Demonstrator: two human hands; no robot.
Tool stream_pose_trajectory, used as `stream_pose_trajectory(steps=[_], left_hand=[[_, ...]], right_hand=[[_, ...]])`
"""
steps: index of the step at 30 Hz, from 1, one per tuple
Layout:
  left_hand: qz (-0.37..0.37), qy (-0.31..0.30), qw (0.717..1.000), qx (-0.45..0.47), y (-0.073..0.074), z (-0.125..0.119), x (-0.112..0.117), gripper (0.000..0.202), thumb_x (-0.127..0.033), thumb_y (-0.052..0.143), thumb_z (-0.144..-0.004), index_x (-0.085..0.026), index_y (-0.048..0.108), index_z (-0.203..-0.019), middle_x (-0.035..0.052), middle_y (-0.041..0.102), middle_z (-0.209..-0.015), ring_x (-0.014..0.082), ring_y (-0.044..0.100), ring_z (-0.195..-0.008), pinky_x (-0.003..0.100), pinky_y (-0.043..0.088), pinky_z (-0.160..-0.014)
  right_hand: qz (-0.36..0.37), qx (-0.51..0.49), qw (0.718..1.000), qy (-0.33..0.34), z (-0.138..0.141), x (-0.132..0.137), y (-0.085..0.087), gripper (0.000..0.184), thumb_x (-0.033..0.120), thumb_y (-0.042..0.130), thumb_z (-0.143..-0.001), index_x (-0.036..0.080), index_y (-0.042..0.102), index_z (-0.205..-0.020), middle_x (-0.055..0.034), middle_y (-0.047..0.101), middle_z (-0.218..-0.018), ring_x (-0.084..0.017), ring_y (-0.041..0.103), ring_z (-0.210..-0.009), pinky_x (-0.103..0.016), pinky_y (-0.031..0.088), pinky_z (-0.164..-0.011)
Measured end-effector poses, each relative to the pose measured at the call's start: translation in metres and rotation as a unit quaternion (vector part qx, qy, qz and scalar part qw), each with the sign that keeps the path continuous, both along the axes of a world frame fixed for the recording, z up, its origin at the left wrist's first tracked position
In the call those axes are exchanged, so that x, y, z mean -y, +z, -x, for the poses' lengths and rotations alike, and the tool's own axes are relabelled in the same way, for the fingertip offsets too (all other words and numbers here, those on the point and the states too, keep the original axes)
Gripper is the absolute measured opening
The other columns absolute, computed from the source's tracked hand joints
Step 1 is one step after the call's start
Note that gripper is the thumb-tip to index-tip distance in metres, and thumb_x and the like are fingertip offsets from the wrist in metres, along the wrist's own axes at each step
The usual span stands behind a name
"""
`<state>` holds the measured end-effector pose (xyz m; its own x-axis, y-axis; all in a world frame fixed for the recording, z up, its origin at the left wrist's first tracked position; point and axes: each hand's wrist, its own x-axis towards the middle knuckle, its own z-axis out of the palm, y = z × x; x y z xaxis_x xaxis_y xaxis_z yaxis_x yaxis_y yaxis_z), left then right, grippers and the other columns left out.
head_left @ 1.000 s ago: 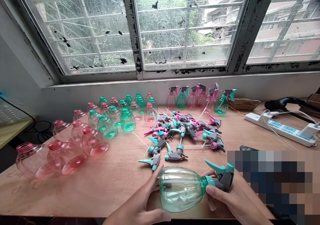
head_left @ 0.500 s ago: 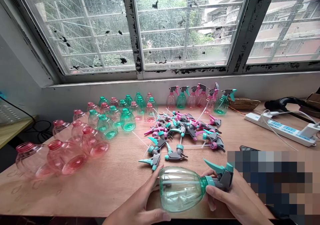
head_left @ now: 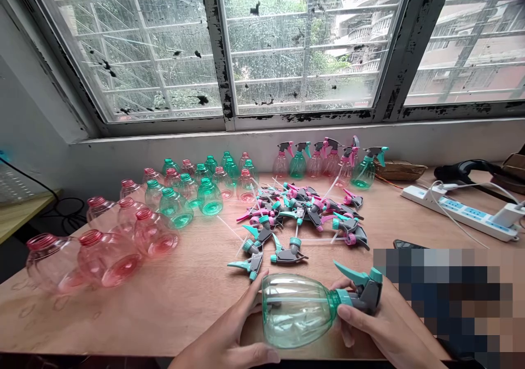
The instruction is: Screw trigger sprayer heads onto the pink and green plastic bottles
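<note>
A clear green spray bottle [head_left: 295, 310] lies on its side near the front edge of the wooden table [head_left: 188, 292]. My left hand [head_left: 229, 336] cups the bottle's base, fingers wrapped round it. My right hand [head_left: 371, 325] grips the neck, where a grey and teal trigger head [head_left: 363, 288] sits on the bottle. A heap of loose trigger heads [head_left: 299, 216], teal and pink, lies just beyond the bottle.
Several empty pink bottles [head_left: 102, 249] and green bottles [head_left: 197, 188] stand at the left. A row of bottles with trigger heads on them [head_left: 328, 161] stands by the window wall. A white power strip [head_left: 463, 210] with cables lies at the right. A blurred patch covers the lower right.
</note>
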<state>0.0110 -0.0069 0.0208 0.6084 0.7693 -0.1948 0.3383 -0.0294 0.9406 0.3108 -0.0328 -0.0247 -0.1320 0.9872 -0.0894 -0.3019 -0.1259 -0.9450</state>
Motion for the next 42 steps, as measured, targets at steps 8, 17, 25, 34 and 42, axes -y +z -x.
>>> stream_pose_trajectory(steps=[8,17,25,34,42], left_hand=[[-0.004,-0.004,1.000,-0.003,-0.0002,0.0010,-0.0015,0.104,-0.018,0.077,-0.083,-0.029,0.018,-0.169,0.0026,0.017,-0.179,0.0306,0.009,-0.165,0.042,0.013,-0.134],[-0.025,-0.026,0.999,0.030,-0.0019,0.0006,-0.0016,0.107,-0.011,0.068,-0.087,-0.037,0.004,-0.169,-0.0033,0.003,-0.179,0.0278,-0.003,-0.165,0.042,0.021,-0.134],[-0.038,-0.036,0.999,0.009,-0.0013,0.0021,-0.0025,0.109,-0.011,0.070,-0.089,-0.037,0.000,-0.168,-0.0022,0.000,-0.179,0.0291,-0.001,-0.165,0.047,0.014,-0.135],[-0.013,-0.027,0.999,0.017,0.0005,0.0012,-0.0023,0.113,-0.015,0.077,-0.087,-0.036,0.002,-0.168,-0.0014,0.007,-0.179,0.0318,0.001,-0.165,0.049,0.013,-0.134],[-0.040,-0.026,0.998,-0.031,0.0023,0.0034,-0.0039,0.106,-0.019,0.078,-0.087,-0.034,0.013,-0.169,0.0012,0.017,-0.179,0.0318,0.011,-0.165,0.048,0.010,-0.134]], right_hand=[[-0.004,0.005,1.000,0.003,-0.0013,0.0001,-0.0008,0.045,0.054,0.090,-0.079,0.020,0.069,-0.100,0.0003,0.078,-0.062,-0.016,0.065,-0.051,-0.029,0.051,-0.055],[-0.001,0.008,1.000,0.009,-0.0009,0.0000,0.0002,0.044,0.055,0.088,-0.081,0.022,0.069,-0.102,0.0019,0.077,-0.062,-0.015,0.065,-0.053,-0.029,0.051,-0.057],[-0.005,0.018,1.000,0.005,-0.0013,-0.0002,0.0005,0.045,0.056,0.088,-0.080,0.021,0.068,-0.101,0.0018,0.075,-0.060,-0.017,0.065,-0.052,-0.032,0.050,-0.056],[-0.009,0.014,1.000,0.000,-0.0017,-0.0005,-0.0033,0.041,0.053,0.088,-0.081,0.021,0.069,-0.100,0.0032,0.073,-0.057,-0.018,0.065,-0.051,-0.032,0.050,-0.057],[-0.011,0.024,1.000,0.002,-0.0022,-0.0005,-0.0030,0.041,0.054,0.087,-0.083,0.021,0.068,-0.100,0.0029,0.074,-0.057,-0.017,0.065,-0.053,-0.030,0.052,-0.057]])
